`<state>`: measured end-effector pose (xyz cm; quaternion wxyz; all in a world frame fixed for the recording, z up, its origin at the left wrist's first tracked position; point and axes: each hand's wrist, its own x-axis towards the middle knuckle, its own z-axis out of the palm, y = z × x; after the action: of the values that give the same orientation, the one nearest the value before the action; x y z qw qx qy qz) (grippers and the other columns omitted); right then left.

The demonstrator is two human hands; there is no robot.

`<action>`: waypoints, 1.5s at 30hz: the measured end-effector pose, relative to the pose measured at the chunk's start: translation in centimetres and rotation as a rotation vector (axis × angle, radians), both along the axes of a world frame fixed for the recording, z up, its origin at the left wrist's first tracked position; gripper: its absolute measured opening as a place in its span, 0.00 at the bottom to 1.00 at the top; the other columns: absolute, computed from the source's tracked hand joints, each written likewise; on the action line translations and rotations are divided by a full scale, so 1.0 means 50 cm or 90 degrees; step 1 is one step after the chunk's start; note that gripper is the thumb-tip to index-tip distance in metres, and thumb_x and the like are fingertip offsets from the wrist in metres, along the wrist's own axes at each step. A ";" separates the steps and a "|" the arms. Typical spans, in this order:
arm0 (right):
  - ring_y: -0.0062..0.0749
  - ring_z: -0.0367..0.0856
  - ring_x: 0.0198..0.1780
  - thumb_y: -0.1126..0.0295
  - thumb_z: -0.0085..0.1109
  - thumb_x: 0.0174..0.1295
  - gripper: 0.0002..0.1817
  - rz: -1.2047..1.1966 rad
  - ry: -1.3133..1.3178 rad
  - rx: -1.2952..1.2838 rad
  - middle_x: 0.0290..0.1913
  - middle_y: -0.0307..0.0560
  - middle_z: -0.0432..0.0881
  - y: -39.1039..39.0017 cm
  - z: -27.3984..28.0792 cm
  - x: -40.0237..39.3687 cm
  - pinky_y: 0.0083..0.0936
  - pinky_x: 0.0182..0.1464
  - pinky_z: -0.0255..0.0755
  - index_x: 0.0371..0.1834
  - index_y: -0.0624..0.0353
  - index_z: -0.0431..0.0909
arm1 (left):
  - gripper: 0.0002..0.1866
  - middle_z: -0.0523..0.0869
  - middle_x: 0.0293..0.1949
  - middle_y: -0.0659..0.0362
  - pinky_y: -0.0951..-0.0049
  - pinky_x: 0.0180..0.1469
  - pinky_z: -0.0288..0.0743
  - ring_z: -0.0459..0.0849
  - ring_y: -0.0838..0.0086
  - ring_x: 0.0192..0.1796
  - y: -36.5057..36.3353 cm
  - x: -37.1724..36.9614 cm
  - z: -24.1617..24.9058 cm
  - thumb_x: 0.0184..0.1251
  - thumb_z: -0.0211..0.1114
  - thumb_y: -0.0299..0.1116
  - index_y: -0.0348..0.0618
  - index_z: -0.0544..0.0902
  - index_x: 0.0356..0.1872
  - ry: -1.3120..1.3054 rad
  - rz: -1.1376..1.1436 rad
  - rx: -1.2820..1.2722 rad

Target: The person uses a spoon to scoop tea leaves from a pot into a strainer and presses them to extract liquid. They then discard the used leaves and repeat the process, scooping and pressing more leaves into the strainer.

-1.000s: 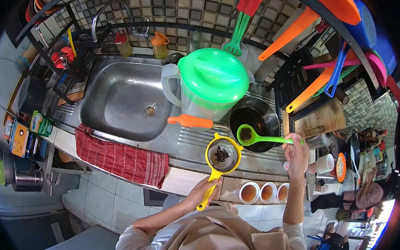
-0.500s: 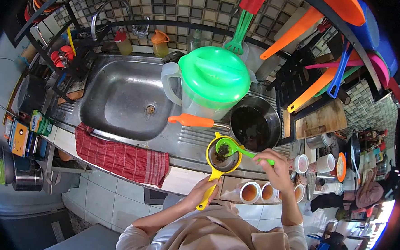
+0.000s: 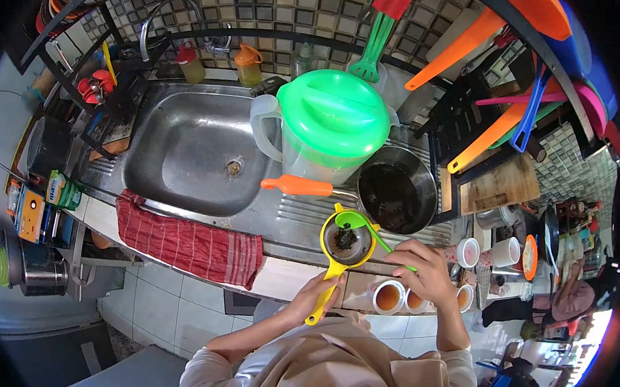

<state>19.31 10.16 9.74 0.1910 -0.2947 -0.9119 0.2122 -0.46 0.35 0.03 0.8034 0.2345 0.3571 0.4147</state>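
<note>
Your left hand [image 3: 320, 297] grips the strainer [image 3: 347, 241] by its handle; your right hand [image 3: 423, 269] grasps the ladle [image 3: 354, 223], its bowl over the strainer's leaves [image 3: 344, 243].

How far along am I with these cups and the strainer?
Looks done: three cups show amber liquid.

In hand: your left hand holds the strainer, with dark bits inside; your right hand has the green ladle over it.

Probably left: clearing those bits, and dealing with the dark liquid in the pan.
</note>
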 end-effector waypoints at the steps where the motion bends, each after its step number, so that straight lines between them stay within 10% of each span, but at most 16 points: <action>1: 0.34 0.76 0.26 0.63 0.59 0.49 0.11 -0.004 0.009 0.000 0.31 0.39 0.75 0.000 -0.001 0.001 0.26 0.26 0.70 0.35 0.51 0.79 | 0.13 0.64 0.11 0.64 0.83 0.12 0.57 0.61 0.80 0.10 0.000 0.000 0.000 0.67 0.40 0.42 0.44 0.66 0.40 0.002 0.000 0.001; 32: 0.40 0.74 0.27 0.63 0.51 0.58 0.09 0.105 -0.030 -0.087 0.28 0.43 0.73 0.045 0.016 -0.050 0.31 0.27 0.66 0.29 0.57 0.75 | 0.13 0.64 0.12 0.65 0.85 0.12 0.58 0.62 0.81 0.10 -0.002 -0.002 0.000 0.67 0.41 0.43 0.45 0.66 0.40 0.003 -0.007 -0.012; 45: 0.23 0.69 0.21 0.56 0.59 0.47 0.11 0.182 -0.153 0.316 0.25 0.34 0.68 -0.011 -0.028 -0.037 0.19 0.22 0.60 0.28 0.48 0.75 | 0.13 0.64 0.12 0.64 0.84 0.13 0.59 0.61 0.82 0.12 -0.001 0.000 -0.003 0.68 0.41 0.43 0.45 0.66 0.40 -0.011 0.002 -0.003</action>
<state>17.46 9.63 8.37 0.1159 -0.1306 -0.9842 -0.0283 -0.48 0.31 -0.12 0.8064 0.2283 0.3517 0.4170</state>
